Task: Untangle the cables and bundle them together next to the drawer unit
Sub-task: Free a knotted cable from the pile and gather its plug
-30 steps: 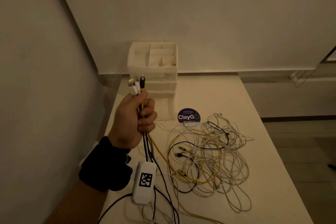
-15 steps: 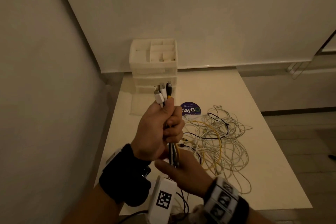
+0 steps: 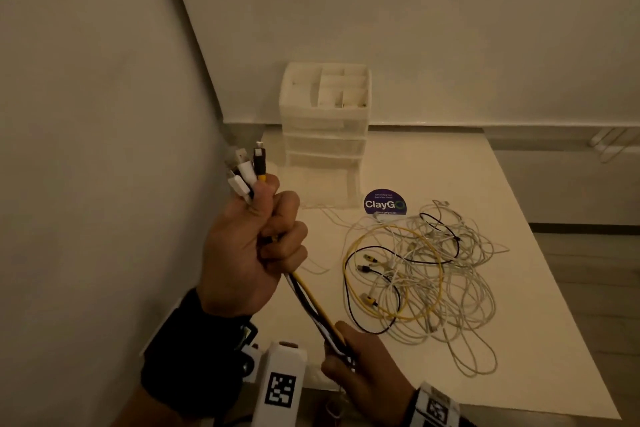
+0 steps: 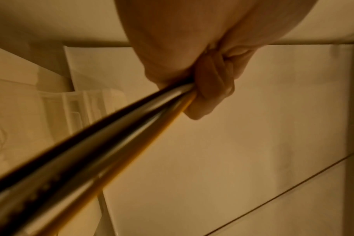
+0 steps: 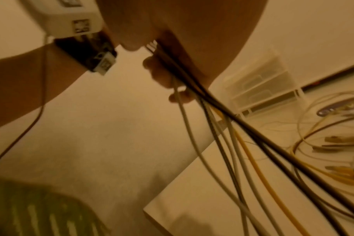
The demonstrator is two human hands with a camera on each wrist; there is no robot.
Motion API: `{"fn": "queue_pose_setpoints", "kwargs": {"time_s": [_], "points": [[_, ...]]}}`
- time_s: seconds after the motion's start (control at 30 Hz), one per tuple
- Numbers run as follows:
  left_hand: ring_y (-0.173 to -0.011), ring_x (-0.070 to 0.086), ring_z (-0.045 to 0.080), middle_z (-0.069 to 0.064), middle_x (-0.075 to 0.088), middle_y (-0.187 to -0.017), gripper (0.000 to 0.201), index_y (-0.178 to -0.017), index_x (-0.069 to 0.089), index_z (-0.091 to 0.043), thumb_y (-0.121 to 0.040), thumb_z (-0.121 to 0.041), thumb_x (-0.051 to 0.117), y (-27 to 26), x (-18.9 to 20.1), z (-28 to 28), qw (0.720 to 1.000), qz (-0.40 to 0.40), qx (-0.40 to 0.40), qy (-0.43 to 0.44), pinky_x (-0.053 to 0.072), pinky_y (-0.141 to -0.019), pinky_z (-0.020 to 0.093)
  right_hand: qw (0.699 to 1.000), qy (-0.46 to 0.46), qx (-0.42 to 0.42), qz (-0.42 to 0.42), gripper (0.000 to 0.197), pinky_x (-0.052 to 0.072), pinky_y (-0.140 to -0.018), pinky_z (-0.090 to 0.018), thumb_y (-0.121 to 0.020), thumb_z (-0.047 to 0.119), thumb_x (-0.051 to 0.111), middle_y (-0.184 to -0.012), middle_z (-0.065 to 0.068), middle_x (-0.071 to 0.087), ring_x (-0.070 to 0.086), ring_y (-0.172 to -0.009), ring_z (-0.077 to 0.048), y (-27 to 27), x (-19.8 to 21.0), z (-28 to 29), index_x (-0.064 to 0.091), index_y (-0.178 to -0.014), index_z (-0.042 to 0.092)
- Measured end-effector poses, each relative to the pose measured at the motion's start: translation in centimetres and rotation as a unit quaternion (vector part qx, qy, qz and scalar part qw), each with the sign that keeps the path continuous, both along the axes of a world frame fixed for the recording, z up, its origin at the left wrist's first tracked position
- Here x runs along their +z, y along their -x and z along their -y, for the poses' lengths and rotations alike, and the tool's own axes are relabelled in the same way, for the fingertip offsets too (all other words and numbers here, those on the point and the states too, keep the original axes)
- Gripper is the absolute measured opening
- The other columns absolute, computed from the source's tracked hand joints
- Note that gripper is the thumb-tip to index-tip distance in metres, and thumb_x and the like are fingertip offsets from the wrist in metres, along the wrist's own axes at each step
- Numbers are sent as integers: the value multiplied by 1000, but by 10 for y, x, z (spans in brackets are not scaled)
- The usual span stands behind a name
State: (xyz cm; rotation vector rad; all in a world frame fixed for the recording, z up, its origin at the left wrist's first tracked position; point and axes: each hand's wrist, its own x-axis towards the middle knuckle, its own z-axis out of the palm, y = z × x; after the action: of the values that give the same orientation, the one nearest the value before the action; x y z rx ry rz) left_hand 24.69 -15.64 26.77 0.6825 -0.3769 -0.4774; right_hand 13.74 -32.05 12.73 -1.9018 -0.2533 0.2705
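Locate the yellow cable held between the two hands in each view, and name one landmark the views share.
Head: the yellow cable runs diagonally, low centre, from the left hand down to the right hand.
Left wrist: it runs from the fingers toward the lower left, at the bundle's right edge.
Right wrist: it hangs right of centre among grey and black cables.
Shared landmark: the white drawer unit.

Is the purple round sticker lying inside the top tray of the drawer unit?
No, the purple sticker lies flat on the table, beside the drawer unit.
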Motion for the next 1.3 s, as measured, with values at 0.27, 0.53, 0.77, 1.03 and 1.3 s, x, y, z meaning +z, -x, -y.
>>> {"fn": "queue_pose_setpoints", "kwargs": {"time_s": [0.27, 0.53, 0.77, 1.03, 1.3], "points": [[-42, 15, 7, -6, 24, -60, 21, -81, 39, -19, -94, -34, 46, -9, 0, -10, 999, -1, 49, -7, 18, -38, 15, 999, 31, 17, -11, 28, 31, -58, -9, -86, 64, 31, -75, 39, 55, 53, -63, 8, 3, 4, -6, 41, -94, 39], [-41, 12, 6, -9, 33, -57, 28, -74, 30, -21, -95, -35, 41, -17, -6, -2, 995, -13, 84, -53, 18, -36, 13, 990, 54, 95, -84, 16, 37, -67, -29, -94, 45, 32, -79, 8, 55, 48, -67, -10, -1, -22, 1, 37, -87, 32], [-42, 14, 6, -7, 31, -57, 31, -82, 40, -18, -87, -38, 63, -21, -25, 17, 990, -44, 73, -109, 15, -36, 16, 975, 69, 143, -153, 37, 45, -88, -28, -93, 19, 51, -116, 4, 59, 56, -103, -9, -24, -28, 34, 45, -129, 22], [-38, 20, 3, -5, 29, -56, 19, -80, 37, -18, -91, -32, 45, -13, -41, 38, 985, -76, 86, -129, 14, -36, 15, 909, 391, -19, -140, 33, 42, -91, -31, -95, 8, 40, -129, -7, 51, 50, -116, -25, -79, -91, 88, 54, -124, 17], [-42, 20, 5, -3, 27, -61, 29, -72, 35, -18, -91, -36, 45, -20, -48, 46, 980, -86, 115, -136, 16, -38, 17, 844, 528, 21, -95, 32, 43, -91, -41, -95, 17, 46, -133, -9, 40, 42, -124, -32, -81, -120, 88, 49, -126, 14]]}}
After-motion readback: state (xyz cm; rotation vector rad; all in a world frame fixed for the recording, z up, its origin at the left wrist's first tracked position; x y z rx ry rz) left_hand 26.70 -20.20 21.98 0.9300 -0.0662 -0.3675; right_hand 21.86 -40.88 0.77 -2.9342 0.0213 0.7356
